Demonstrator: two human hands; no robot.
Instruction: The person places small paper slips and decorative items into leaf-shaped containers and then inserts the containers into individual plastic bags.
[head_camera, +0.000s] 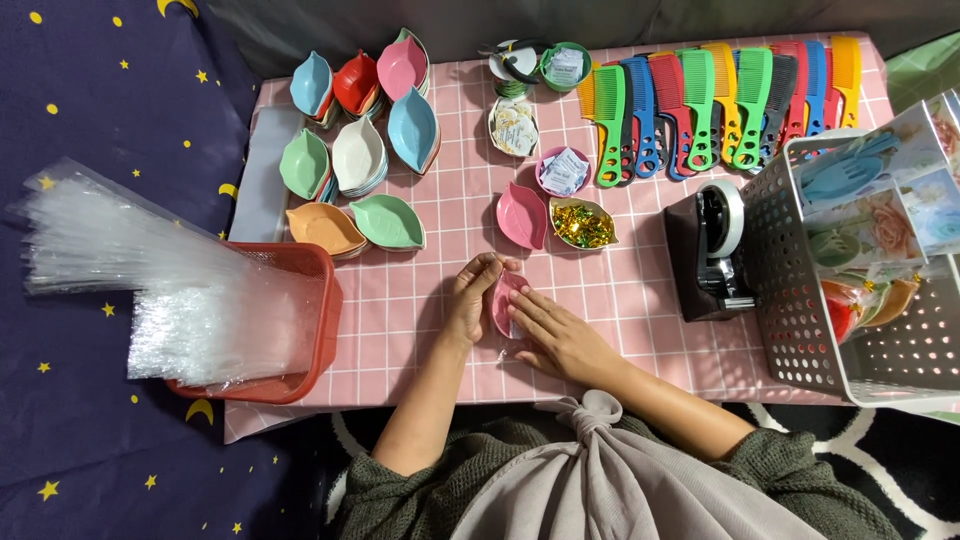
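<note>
- While both hands close around it, the pink leaf-shaped dish (505, 300) lies near the front middle of the pink checked worktop (640, 300), just below another pink dish (521, 215).
- Its long axis runs roughly away from the person, with one pointed tip toward the far edge and tilted slightly right.
- The left hand (470, 297) pinches the dish's far left rim with narrow fingers; the right hand (555, 333) lies flat, fingers spread over the near side and a bit of clear film.
- Done well, I judge, the hold stays light on the rim with the flat hand steadying, so the dish does not skid.
- Nearby sit a dish of gold sweets (583, 224), stacked coloured dishes (358, 150), a row of combs (720, 100), a tape dispenser (712, 250), a white basket (800, 300) and a red basket of clear bags (300, 330).
</note>
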